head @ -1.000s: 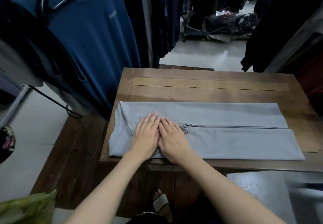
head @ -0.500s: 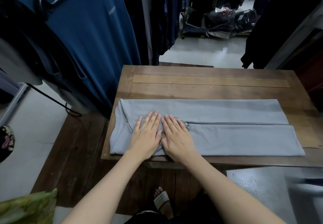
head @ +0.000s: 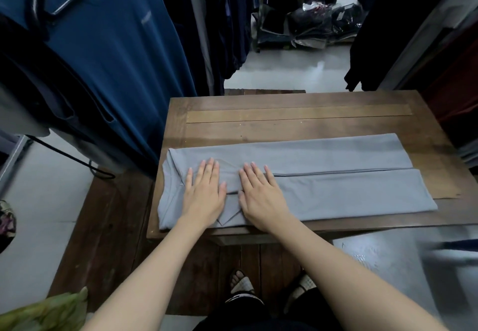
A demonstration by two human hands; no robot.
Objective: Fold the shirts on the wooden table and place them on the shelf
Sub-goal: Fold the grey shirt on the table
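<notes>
A grey shirt [head: 336,173] lies on the wooden table [head: 297,109], folded lengthwise into a long strip that runs from the left edge to the right. Its two folded-in sides meet along a seam down the middle. My left hand [head: 204,193] presses flat on the shirt's left end, fingers straight. My right hand [head: 258,196] lies flat beside it, just right of it, palm down on the cloth. A small gap of fabric shows between the two hands. No shelf is in view.
A blue sleeveless top [head: 116,54] hangs on a rack close to the table's left side, with dark garments [head: 219,20] behind. Bagged clothes [head: 310,25] sit on the floor beyond. A wooden platform [head: 108,227] lies under the table, and a light packet [head: 375,255] lies at lower right.
Both hands stay flat on the shirt's left end but have slid apart, opening a gap between them. The view has shifted slightly.
</notes>
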